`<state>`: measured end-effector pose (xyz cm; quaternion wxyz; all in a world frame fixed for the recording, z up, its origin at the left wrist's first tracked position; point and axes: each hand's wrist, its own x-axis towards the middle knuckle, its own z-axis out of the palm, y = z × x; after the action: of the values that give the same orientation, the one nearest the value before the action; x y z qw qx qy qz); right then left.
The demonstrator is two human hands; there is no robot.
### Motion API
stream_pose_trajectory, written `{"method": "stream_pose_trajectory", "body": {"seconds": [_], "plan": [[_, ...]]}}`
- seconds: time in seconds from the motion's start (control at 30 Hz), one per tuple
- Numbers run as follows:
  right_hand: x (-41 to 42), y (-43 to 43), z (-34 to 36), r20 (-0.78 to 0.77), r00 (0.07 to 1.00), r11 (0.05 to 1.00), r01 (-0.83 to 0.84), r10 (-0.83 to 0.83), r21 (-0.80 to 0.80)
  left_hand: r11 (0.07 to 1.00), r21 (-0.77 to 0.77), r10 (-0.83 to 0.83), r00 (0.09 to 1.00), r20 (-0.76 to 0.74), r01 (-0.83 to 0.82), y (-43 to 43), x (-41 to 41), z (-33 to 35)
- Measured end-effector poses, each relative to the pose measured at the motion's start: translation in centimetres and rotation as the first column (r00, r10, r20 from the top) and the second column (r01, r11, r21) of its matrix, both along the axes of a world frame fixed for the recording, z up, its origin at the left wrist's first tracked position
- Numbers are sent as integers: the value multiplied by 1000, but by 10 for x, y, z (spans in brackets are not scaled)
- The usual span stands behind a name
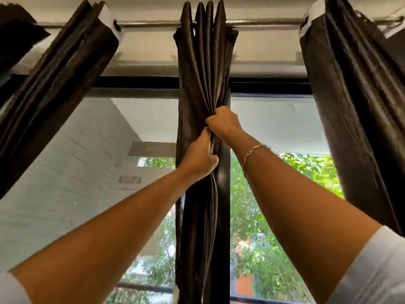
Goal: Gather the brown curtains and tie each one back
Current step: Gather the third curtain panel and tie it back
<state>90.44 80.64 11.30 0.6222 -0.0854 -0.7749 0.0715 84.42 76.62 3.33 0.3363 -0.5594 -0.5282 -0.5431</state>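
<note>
Head view: a person reaches up with both arms to the middle curtain [201, 62], which hangs in tight pleats from the rod [153, 24] at the centre of the window [274, 119]. The right hand [223, 122], fingers curled, pinches a bunch of folds on the curtain's right side; the left hand [200, 156], just below and touching the same folds, has its fingers closed round the cloth. A bracelet [254, 150] sits on the right wrist.

On either side, the left curtain [59, 84] and right curtain [350, 106] hang bunched into narrow columns, well apart from the middle one, with glass between them. A further strip of brown cloth [15, 34] shows at the far left edge.

By the look of it, the gathering is largely done: all the panels in view are drawn together. No tie-back is visible on any of them, though their lower parts fall outside the picture, so whether any is tied cannot be told. The middle curtain, at least, appears gathered but not yet tied.
</note>
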Motion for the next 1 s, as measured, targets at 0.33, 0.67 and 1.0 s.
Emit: {"method": "stream_pose_trajectory", "body": {"seconds": [0.33,0.67,1.0], "plan": [[4,4,-74,65,991,991,109,-114,75,971,-143,195,981,3,-193,-41,-3,-64],[28,-4,-202,372,845,921,375,-385,101,785,-381,409,871,-273,-489,-73,-12,-162],[55,-43,-375,557,713,877,477,-426,60,681,-517,317,845,-430,-518,-104,-5,-325]]}}
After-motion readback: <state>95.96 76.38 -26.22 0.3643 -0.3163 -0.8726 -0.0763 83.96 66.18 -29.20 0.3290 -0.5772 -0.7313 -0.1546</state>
